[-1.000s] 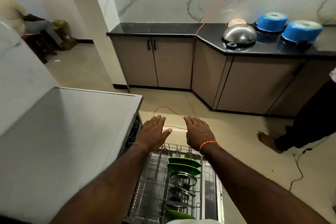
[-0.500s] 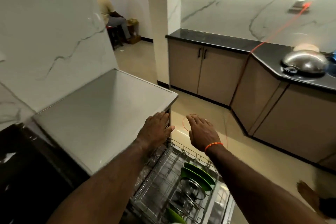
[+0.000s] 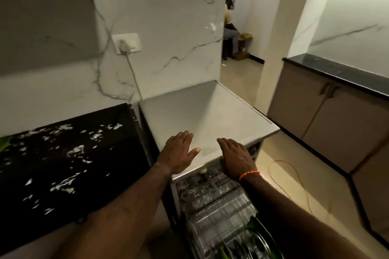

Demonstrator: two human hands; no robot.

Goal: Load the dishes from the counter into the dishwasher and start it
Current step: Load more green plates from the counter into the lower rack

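both hands are spread flat and empty, palms down: the left hand [image 3: 179,153] over the near edge of the pale grey dishwasher top [image 3: 210,115], the right hand [image 3: 236,159] at its front lip above the pulled-out wire rack [image 3: 212,202]. green plates [image 3: 261,231] stand in the rack at the near right. the rack looks stiff and likely heavy when loaded, probably rattling its crockery, so i'd push it by the front rail, evenly. the wet black stone surface [image 3: 63,153] on the left looks slippery.
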